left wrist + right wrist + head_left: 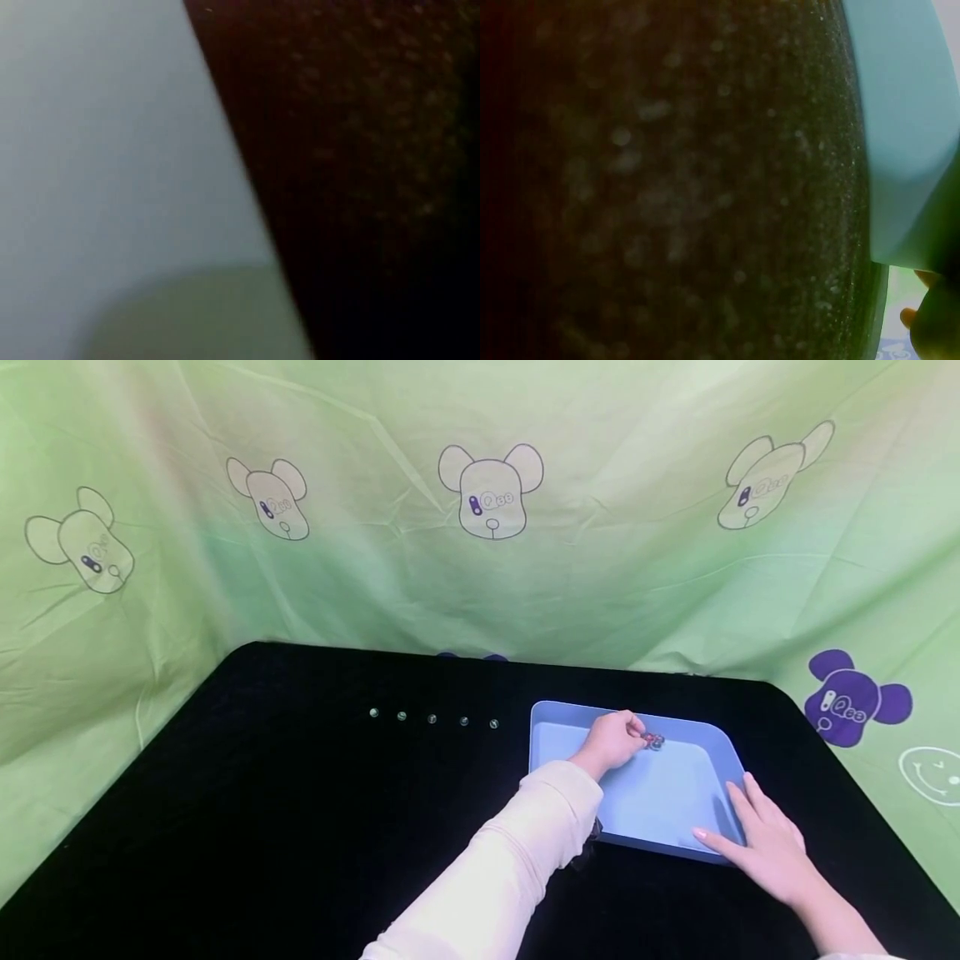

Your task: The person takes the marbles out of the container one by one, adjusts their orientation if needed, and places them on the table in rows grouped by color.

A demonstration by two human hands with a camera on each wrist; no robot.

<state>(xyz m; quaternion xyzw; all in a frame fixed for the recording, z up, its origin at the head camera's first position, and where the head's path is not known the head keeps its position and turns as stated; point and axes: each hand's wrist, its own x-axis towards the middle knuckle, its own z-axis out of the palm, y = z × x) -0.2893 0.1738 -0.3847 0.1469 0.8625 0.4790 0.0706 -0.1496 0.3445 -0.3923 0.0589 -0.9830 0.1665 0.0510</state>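
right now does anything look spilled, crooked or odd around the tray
Nothing stands out. The five marbles lie apart in a fairly straight row on the table, a small cluster sits inside the tray by the left hand, and the right hand rests at its edge. No spill or damage shows.

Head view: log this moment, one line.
left hand: at glossy pieces in blue tray, grip unclear; right hand: at tray's right; five round pieces: row left of tray
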